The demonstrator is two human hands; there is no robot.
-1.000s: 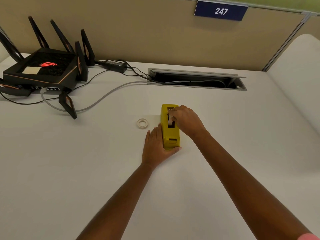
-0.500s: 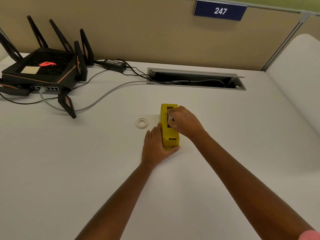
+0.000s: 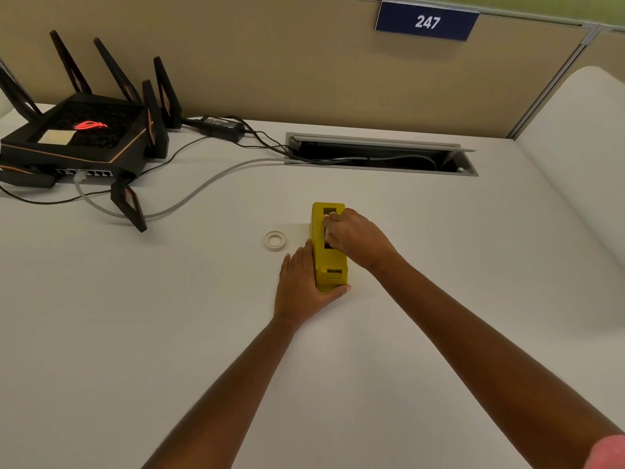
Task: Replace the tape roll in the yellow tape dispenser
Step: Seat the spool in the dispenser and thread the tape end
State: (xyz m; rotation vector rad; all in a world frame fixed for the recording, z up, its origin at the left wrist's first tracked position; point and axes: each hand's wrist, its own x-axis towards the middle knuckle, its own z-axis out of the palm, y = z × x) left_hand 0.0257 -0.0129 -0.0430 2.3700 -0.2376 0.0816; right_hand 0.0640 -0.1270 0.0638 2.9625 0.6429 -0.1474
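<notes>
The yellow tape dispenser (image 3: 329,265) stands lengthwise on the white desk (image 3: 135,333), its dark top slot facing up. My left hand (image 3: 301,282) presses flat against its left side, with the thumb hooked around the near end. My right hand (image 3: 358,238) reaches over from the right, fingertips curled down into the slot and pinched on a tape roll that is almost fully hidden inside. A small white tape ring (image 3: 275,240) lies flat on the desk, a short way left of the dispenser and touching neither hand.
A black router (image 3: 77,137) with tall antennas sits at the far left, its cables (image 3: 189,198) trailing across the desk to an open cable tray (image 3: 378,154) at the back. A beige partition with a "247" sign (image 3: 426,22) closes off the rear.
My right fingers have sunk lower into the slot, and the white piece seen between them a second ago is now mostly hidden. Left hand and dispenser have stayed put.
</notes>
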